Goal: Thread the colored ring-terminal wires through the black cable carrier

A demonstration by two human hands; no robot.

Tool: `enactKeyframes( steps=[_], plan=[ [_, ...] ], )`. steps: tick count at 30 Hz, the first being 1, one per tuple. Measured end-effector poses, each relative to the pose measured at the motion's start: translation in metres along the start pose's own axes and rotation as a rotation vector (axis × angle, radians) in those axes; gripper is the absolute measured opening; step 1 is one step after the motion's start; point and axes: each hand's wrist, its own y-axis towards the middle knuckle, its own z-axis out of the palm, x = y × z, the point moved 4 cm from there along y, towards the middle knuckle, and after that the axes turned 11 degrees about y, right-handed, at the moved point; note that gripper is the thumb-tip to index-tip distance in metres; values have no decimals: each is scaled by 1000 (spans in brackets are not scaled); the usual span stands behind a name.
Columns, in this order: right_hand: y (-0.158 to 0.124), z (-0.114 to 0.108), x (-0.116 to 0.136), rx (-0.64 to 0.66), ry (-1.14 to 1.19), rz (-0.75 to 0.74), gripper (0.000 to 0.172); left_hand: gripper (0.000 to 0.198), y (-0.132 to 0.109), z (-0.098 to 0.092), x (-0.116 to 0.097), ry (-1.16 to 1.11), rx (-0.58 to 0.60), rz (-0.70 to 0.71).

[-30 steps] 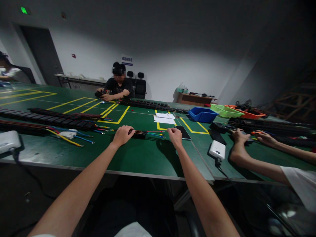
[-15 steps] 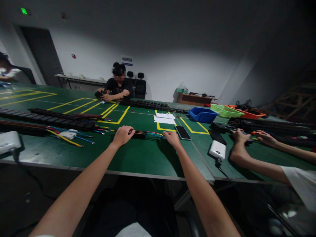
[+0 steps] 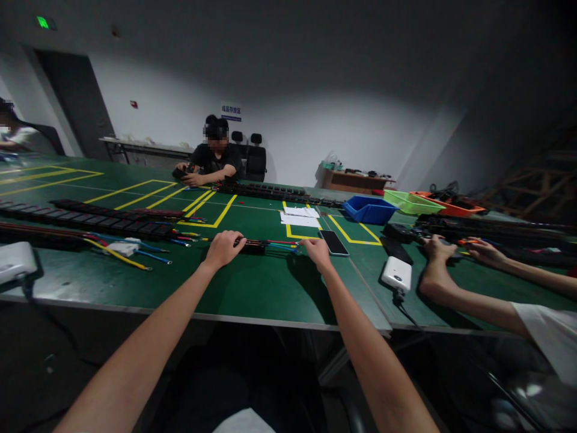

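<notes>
My left hand (image 3: pixel 225 249) is closed around the left part of a dark cable harness (image 3: pixel 252 246) that lies over the green table (image 3: pixel 252 294). Red, blue and green wires (image 3: pixel 280 245) run out of the harness toward the right. At their far end my right hand (image 3: pixel 315 249) is closed, with thumb and fingertips pinching the wire ends. A phone (image 3: pixel 334 243) lies just beyond my right hand. Left of my left hand are cable ends with metal lugs (image 3: pixel 192 233), beside a row of black blocks (image 3: pixel 112 221).
A blue bin (image 3: pixel 370 209), a green bin (image 3: pixel 412 202) and an orange bin (image 3: pixel 455 207) stand at the right. A white device (image 3: pixel 397 274) lies near a co-worker's hands (image 3: pixel 439 249). White papers (image 3: pixel 300 216) lie ahead; another person (image 3: pixel 216 157) sits across the table.
My right hand has shifted very slightly to the right along the wire ends. My left hand stays in place on the harness.
</notes>
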Motion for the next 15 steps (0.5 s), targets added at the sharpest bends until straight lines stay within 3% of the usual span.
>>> enactKeyframes(
  steps=[3,6,15],
  plan=[
    [1,3,-10,46,-74,30,26,37,0,0,0,1,7,2],
    [1,3,-11,56,-89,30,28,37,0,-1,0,0,17,3],
    [-3,3,17,78,111,-59,62,37,-1,-2,-1,9,24,-5]
  ],
)
